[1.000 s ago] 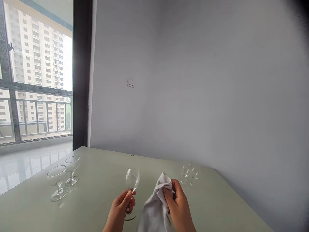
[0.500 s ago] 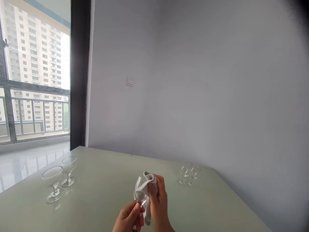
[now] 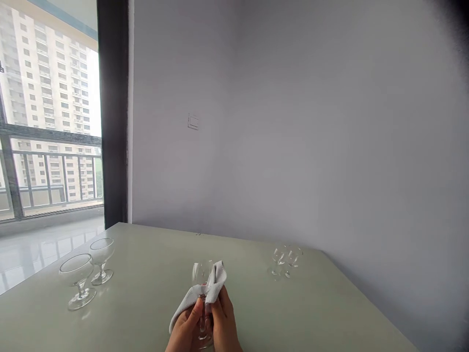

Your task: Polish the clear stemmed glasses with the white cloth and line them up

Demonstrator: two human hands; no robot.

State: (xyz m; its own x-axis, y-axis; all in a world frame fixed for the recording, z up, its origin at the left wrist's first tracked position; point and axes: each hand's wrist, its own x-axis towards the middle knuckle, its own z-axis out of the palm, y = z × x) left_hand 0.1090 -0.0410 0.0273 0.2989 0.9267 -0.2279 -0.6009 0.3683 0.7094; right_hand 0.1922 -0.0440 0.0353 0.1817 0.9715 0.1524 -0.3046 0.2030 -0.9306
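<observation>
The left hand (image 3: 186, 326) and the right hand (image 3: 224, 320) are close side by side, thumbs upward, the left pinching the stemmed glass (image 3: 198, 275) below its bowl and the right pinching the white cloth (image 3: 217, 287) against it. This glass is over the near part of the table (image 3: 311, 308), its long axis almost vertical, the rim pointing up. Farther away stand two goblets (image 3: 76, 276) at left
</observation>
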